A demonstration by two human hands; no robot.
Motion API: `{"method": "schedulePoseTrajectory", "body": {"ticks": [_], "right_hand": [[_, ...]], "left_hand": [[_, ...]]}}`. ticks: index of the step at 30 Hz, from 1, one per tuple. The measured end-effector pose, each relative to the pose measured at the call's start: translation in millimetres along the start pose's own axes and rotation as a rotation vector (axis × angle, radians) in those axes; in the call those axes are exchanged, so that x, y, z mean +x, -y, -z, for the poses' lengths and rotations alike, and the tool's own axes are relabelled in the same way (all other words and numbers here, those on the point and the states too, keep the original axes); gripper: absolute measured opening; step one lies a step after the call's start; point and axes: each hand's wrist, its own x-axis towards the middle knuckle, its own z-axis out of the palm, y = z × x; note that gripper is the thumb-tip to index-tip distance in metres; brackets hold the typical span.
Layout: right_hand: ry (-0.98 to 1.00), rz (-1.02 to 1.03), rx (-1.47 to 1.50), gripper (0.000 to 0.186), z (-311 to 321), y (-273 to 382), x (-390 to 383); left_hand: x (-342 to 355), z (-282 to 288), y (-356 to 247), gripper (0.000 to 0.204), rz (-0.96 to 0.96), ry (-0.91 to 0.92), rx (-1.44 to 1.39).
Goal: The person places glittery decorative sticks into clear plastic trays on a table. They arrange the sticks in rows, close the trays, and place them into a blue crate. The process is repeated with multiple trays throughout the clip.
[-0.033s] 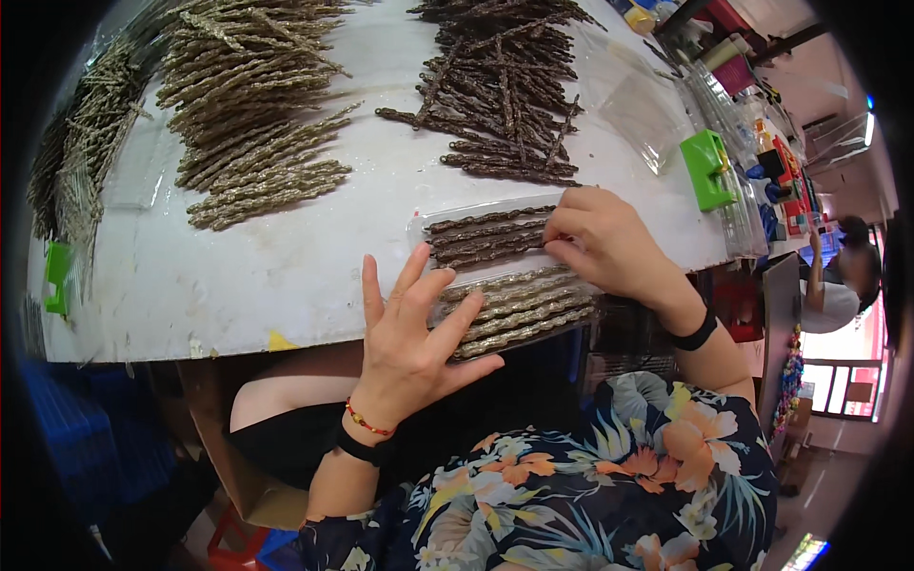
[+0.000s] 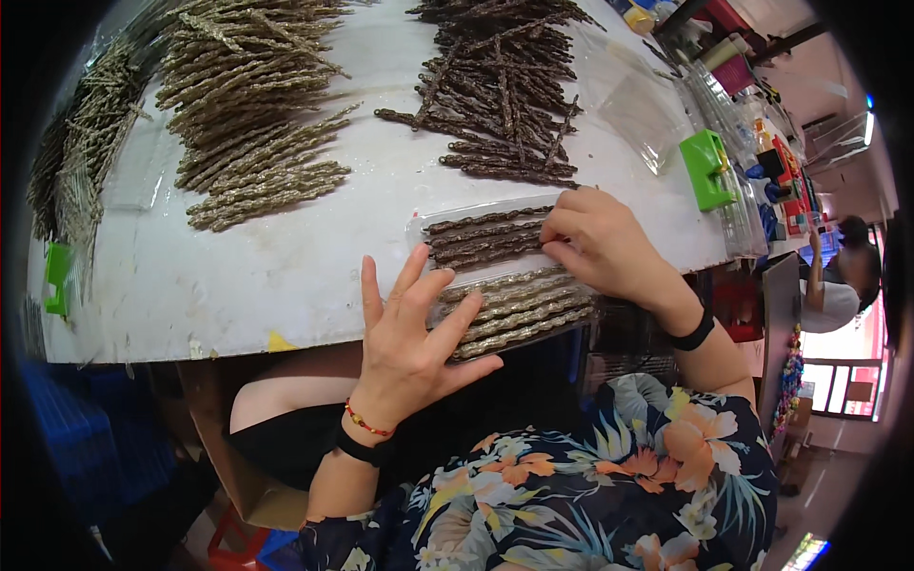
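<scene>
At the table's front edge is a transparent plastic tray [image 2: 416, 228] with dark brown twisted sticks [image 2: 481, 244] in its far part and gold twisted sticks [image 2: 533, 303] in its near part. My left hand [image 2: 405, 328] rests over the tray's left end, fingers spread, its fingertips beside the sticks' ends. Across from it, my right hand [image 2: 605, 243] is closed in a pinch at the right ends of the dark sticks. Its fingers cover those ends, and the gripped stick shows only in part.
Beyond the tray lie a pile of dark sticks [image 2: 505, 86] and, farther left, a pile of gold sticks [image 2: 248, 86]. Green blocks [image 2: 706, 171] stand at the table's right side and left edge. An empty plastic tray [image 2: 640, 119] lies right of the dark pile. Another person [image 2: 838, 281] is at far right.
My right hand has shifted very slightly left along the dark sticks. My left hand has stayed in place.
</scene>
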Motion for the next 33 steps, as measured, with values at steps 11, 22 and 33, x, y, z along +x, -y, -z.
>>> {"method": "schedulePoseTrajectory", "body": {"ticks": [11,22,33], "right_hand": [[-0.257,0.026,-0.087,0.016,-8,-40,56],[-0.153,-0.032,0.791,0.023,36,-45,50],[-0.007,-0.211,0.416,0.016,34,1,-21]], "left_hand": [[1,1,1,0.059,-0.009,0.012,0.037],[-2,0,3,0.061,-0.014,0.001,0.028],[1,3,-4,0.063,0.065,0.013,0.011]]}}
